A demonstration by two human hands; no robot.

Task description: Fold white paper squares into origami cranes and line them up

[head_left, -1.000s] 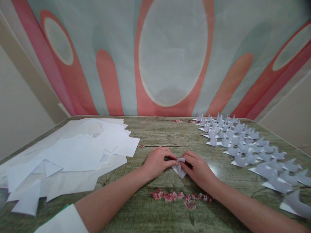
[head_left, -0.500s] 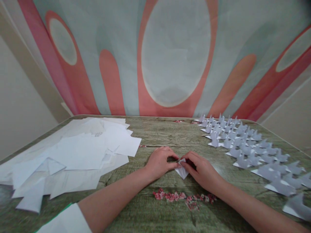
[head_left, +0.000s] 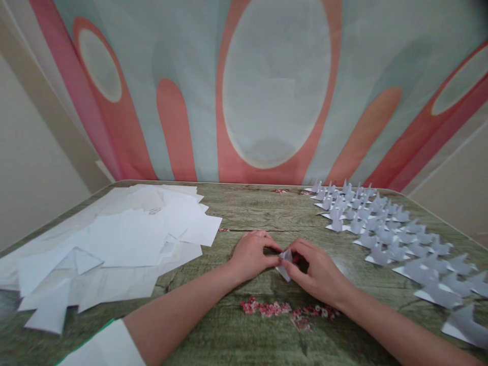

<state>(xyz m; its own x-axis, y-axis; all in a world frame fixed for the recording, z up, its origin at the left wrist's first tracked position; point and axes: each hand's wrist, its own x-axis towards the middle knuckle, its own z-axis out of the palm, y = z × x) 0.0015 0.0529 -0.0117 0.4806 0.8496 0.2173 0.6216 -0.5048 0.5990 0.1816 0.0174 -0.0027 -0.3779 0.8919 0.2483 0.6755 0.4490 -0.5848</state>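
Between my two hands, low over the middle of the table, is a small piece of folded white paper (head_left: 283, 273). My left hand (head_left: 253, 256) pinches its left edge between thumb and fingertips. On the other side my right hand (head_left: 314, 267) grips the paper with thumb and index finger, the thumb lying across its face. The fingers cover much of the paper, so its exact folds cannot be made out.
Loose white paper sheets (head_left: 125, 239) lie in a spread pile on the left. At the right, several folded white paper birds (head_left: 375, 223) stand in rows. The wood-patterned table (head_left: 251, 208) has printed pink flowers and meets a patterned backdrop (head_left: 202, 101) behind.
My right thumb and fingers have shifted slightly on the folded paper, and the paper has turned and shows less of its face. My left hand has barely moved.
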